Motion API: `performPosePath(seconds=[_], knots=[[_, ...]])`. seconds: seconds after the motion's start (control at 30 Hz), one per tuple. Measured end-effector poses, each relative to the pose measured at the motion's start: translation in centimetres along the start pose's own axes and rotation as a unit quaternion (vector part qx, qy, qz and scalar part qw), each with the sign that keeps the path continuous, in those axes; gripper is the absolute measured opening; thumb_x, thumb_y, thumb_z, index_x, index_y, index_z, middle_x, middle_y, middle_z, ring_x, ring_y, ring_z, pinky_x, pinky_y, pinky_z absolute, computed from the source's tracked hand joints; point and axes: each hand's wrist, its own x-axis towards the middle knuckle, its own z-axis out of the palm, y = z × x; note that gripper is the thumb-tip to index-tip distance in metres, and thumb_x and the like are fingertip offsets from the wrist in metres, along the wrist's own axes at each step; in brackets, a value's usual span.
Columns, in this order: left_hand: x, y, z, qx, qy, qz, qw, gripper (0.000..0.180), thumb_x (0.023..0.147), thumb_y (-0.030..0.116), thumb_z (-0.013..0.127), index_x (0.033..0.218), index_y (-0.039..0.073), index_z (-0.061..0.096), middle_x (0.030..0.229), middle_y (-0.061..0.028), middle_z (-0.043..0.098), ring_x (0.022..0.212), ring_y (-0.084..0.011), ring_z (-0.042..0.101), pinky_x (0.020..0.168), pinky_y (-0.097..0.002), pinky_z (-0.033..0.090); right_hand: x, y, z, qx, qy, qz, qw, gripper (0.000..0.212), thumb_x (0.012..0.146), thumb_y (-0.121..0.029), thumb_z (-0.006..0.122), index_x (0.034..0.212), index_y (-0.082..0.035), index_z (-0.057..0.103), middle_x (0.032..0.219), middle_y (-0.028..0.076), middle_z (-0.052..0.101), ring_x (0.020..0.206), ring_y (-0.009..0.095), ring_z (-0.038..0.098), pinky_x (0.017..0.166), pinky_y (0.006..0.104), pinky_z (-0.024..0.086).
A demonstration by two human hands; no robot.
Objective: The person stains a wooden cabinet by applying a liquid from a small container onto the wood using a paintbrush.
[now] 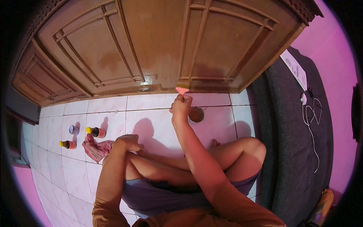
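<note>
Your right hand (181,108), frame centre, grips pink brush (182,90) at wooden cabinet (159,45); left hand (129,142), left of centre: cannot tell grip.

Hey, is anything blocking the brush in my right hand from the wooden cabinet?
Nothing visible. The brush in your right hand already appears to touch the lower cabinet front. The container of brown contents stands to the hand's right.
</note>
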Motion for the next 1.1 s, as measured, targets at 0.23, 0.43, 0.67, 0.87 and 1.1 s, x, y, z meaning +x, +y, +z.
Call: performPosePath(seconds=[0.23, 0.43, 0.67, 0.87, 1.1], knots=[[-0.5, 1.6, -1.2, 0.009, -0.006, 0.012, 1.000, 0.065, 0.083, 0.045, 0.063, 0.122, -0.006, 0.056, 0.121, -0.0238, 0.063, 0.113, -0.0350, 0.061, 0.094, -0.0421, 0.048, 3.4, 3.2, -1.7, 0.000, 0.053, -0.057, 0.997, 0.021, 0.096, -0.018, 0.049, 0.103, 0.001, 0.043, 0.075, 0.012, 0.054, 0.048, 0.021, 0.051, 0.042, 0.0344, 0.043], [-0.7, 0.0, -0.3, -0.005, -0.008, -0.008, 1.000, 0.064, 0.082, 0.044, 0.062, 0.121, -0.006, 0.057, 0.120, -0.0243, 0.064, 0.112, -0.0352, 0.062, 0.094, -0.0419, 0.048, 0.6, 0.9, -1.3, -0.032, 0.008, 0.026, 0.999, 0.021, 0.096, -0.018, 0.049, 0.103, 0.001, 0.043, 0.074, 0.013, 0.053, 0.047, 0.023, 0.051, 0.043, 0.0363, 0.044], [0.0, -0.6, 0.2, -0.007, -0.009, -0.010, 1.000, 0.064, 0.081, 0.045, 0.063, 0.119, -0.006, 0.059, 0.119, -0.0243, 0.064, 0.112, -0.0347, 0.062, 0.094, -0.0413, 0.048, -0.5, 0.6, -0.5, -0.051, -0.014, -0.010, 0.999, 0.019, 0.096, -0.016, 0.050, 0.105, -0.002, 0.041, 0.070, 0.012, 0.053, 0.047, 0.021, 0.052, 0.040, 0.0358, 0.041], [-1.1, 1.0, -1.1, -0.007, 0.003, 0.007, 1.000, 0.063, 0.081, 0.045, 0.063, 0.117, -0.007, 0.059, 0.116, -0.0243, 0.065, 0.110, -0.0347, 0.063, 0.092, -0.0414, 0.049, 1.9, 1.8, -1.8, 0.006, 0.068, -0.073, 0.995, 0.021, 0.095, -0.017, 0.052, 0.104, 0.000, 0.044, 0.072, 0.013, 0.055, 0.048, 0.021, 0.053, 0.041, 0.0364, 0.043], [-0.4, -0.9, 0.2, -0.005, -0.009, -0.006, 1.000, 0.065, 0.082, 0.047, 0.063, 0.119, -0.007, 0.058, 0.117, -0.0240, 0.065, 0.110, -0.0344, 0.063, 0.092, -0.0410, 0.050, 0.5, 2.1, -1.5, -0.057, 0.018, 0.017, 0.998, 0.021, 0.096, -0.020, 0.051, 0.103, -0.001, 0.046, 0.074, 0.015, 0.058, 0.056, 0.024, 0.058, 0.049, 0.0374, 0.046]])
